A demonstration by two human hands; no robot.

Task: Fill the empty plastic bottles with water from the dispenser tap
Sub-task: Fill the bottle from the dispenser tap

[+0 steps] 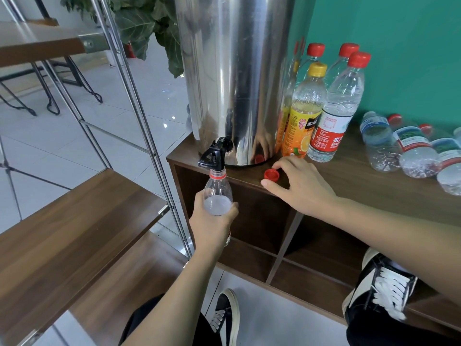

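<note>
My left hand (212, 224) grips a clear plastic bottle (217, 193) upright, its open neck right under the black tap (215, 154) of the tall steel dispenser (234, 78). Water shows partway up inside the bottle. On the wooden cabinet top (349, 186), my right hand (299, 186) rests beside a loose red cap (271, 175), with fingertips touching it and the thumb just below it.
Capped bottles stand right of the dispenser: an orange juice bottle (303, 116) and clear red-capped ones (336, 113). Several empty bottles (409, 148) lie on their sides further right. Wooden shelves on a metal frame (74, 221) stand left. My shoes are on the floor and the cabinet's lower shelf.
</note>
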